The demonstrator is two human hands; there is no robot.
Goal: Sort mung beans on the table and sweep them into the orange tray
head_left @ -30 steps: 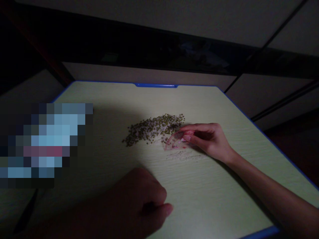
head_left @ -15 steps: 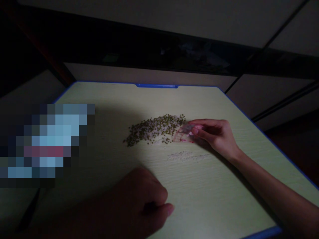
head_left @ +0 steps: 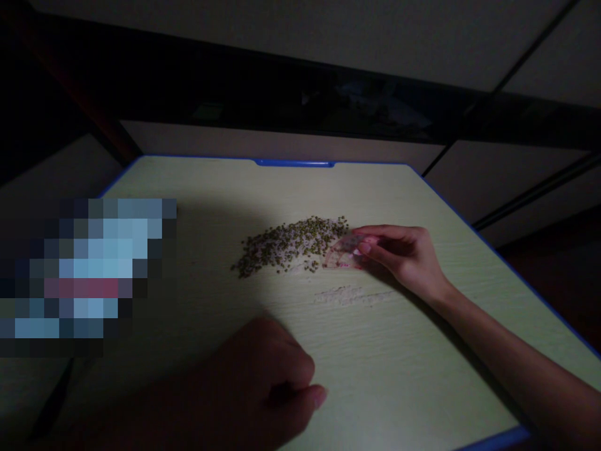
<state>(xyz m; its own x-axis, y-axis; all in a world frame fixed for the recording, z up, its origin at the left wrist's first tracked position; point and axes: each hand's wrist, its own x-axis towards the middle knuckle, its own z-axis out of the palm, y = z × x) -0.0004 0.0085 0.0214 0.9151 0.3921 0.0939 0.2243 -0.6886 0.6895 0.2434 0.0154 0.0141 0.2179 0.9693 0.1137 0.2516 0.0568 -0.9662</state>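
While gripping a clear plastic piece point(head_left: 342, 257), much like a protractor, between the thumb and fingers of the right hand point(head_left: 413, 254), holds it low over the desk point(head_left: 399, 360), just beside the right end of a heap of small green beans point(head_left: 291, 241). Cannot tell whether touching the desk or raised slightly above. Nearer the body, curls the fingers of the left hand point(head_left: 277, 360) into a loose fist, thumb against the forefinger; shows nothing gripped there, though too dark to see inside.

Could scatter round beans across the smooth surface by pushing too hard or too fast. Could bend the thin plastic by pressing down, and so flick beans loose on release. Could smear the streak of pale powder point(head_left: 350, 295) in front by dragging the lower edge or the wrist through it. Could also miss small strays, given such dim light and heavy shadow.

Looks see-through, thin and fan-shaped, with a curved edge facing left, a straight edge along the bottom, pinkish-red marks near both, and a greyish patch higher up. Disappears on the right behind the thumb and fingers, leaving the full outline untold.
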